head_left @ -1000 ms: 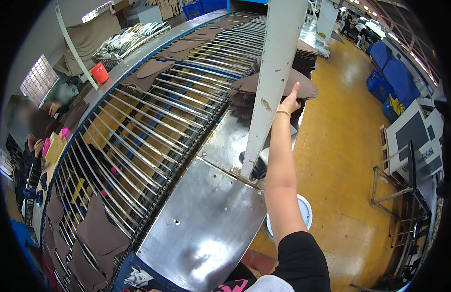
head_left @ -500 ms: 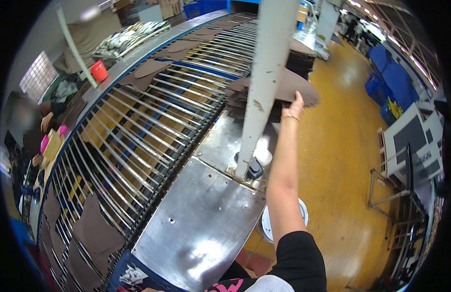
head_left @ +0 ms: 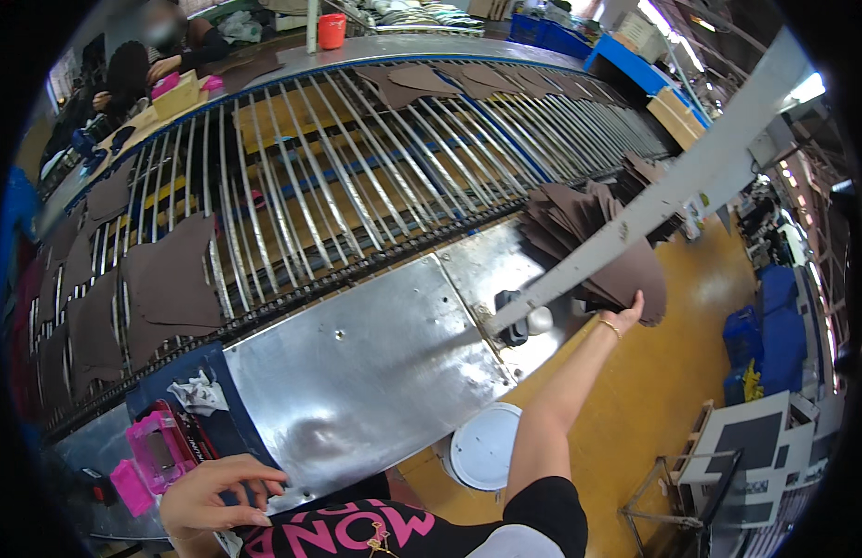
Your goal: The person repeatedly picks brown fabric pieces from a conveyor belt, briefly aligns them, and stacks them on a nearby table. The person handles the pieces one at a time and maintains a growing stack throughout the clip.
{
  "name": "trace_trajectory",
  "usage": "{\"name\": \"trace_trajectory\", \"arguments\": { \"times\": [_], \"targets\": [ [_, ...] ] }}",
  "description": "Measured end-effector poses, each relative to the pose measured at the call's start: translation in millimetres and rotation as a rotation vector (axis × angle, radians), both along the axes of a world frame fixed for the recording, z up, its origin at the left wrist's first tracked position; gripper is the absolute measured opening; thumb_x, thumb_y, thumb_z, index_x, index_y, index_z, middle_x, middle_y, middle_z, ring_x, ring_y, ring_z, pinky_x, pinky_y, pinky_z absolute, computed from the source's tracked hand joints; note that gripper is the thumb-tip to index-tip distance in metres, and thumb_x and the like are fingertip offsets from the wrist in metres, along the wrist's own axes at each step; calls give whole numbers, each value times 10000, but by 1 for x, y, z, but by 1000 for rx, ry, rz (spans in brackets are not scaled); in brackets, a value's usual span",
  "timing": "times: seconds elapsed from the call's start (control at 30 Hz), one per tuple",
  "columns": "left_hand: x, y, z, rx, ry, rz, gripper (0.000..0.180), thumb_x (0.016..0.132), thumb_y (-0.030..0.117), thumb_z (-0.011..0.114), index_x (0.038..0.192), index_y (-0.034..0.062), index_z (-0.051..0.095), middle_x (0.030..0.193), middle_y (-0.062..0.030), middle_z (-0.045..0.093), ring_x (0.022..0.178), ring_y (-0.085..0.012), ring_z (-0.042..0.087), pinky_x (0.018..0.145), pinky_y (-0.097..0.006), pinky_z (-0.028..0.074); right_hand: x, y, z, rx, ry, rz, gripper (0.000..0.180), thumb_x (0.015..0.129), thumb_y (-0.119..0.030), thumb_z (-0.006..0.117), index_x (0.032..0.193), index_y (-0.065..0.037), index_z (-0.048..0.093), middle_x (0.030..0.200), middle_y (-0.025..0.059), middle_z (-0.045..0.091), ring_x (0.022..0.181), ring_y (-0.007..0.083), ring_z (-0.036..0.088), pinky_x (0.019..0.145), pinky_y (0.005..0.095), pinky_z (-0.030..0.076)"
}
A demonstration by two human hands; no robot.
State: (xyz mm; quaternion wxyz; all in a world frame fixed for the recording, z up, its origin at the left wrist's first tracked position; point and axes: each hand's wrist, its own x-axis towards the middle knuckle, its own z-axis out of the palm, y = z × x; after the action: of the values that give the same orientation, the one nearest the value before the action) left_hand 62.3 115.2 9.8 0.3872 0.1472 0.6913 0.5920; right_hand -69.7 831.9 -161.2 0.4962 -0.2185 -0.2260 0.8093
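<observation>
Out to the right, my right hand (head_left: 626, 313) grips the near edge of a brown shaped panel (head_left: 636, 277), thumb on top and fingers hidden underneath. That panel belongs to a fanned stack of brown panels (head_left: 563, 219) on the metal table, partly hidden by a slanting pale post (head_left: 626, 223). My left hand (head_left: 225, 493) hovers at the lower left, fingers bent but apart, with nothing in them. Beside it are a pink plastic box (head_left: 157, 451) with its lid open and a crumpled white cloth (head_left: 200, 394).
A conveyor of metal rods (head_left: 357, 186) runs across, carrying brown panels (head_left: 175, 279) at left and along the far side. A white round lid (head_left: 487, 446) sits below the table edge (head_left: 375, 446). Across the conveyor, a co-worker (head_left: 171, 46) handles dark pieces near a red bucket (head_left: 331, 31).
The whole view has swung, so the conveyor now runs more crosswise. My left hand and the pink box have come into sight. My right hand still grips the brown panel.
</observation>
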Motion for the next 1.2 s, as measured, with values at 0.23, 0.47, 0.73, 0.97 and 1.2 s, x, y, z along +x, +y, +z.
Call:
{"name": "trace_trajectory", "arguments": {
  "times": [0.23,0.47,0.73,0.97,1.2],
  "targets": [
    [13,-9,6,30,27,28,548,690,82,808,1187,2,592,997,-133,638,784,-169,654,585,-237,513,90,-54,16,167,119,-78,501,834,-368,598,1206,-35,557,1230,85,570,1119,265,537,940,421,456],
    [19,-9,-5,112,101,-202,546,769,130,765,1267,56,553,1045,-105,620,780,-138,635,569,-226,500,214,-197,101,518,-39,-294,439,864,-327,566,1157,0,556,1136,110,600,1027,235,571,902,380,469],
    [30,6,-21,229,63,-357,469,827,133,708,1254,14,553,1015,-100,620,795,-125,635,578,-223,494,290,-278,83,777,-197,-180,364,854,-294,558,1058,8,578,1017,128,626,898,216,598,820,338,492],
    [60,-20,-14,115,76,-298,480,813,160,728,1244,23,567,1015,-80,630,819,-104,618,587,-194,454,176,-332,64,399,-227,741,270,823,-229,566,943,8,618,934,131,646,797,208,618,738,303,510],
    [104,-62,-23,191,14,99,487,777,115,748,1216,-9,574,1018,-153,621,789,-150,624,567,-202,463,30,-359,87,518,-526,1189,445,749,-43,643,1164,52,516,1026,149,609,856,237,634,783,360,534]
  ]
}}
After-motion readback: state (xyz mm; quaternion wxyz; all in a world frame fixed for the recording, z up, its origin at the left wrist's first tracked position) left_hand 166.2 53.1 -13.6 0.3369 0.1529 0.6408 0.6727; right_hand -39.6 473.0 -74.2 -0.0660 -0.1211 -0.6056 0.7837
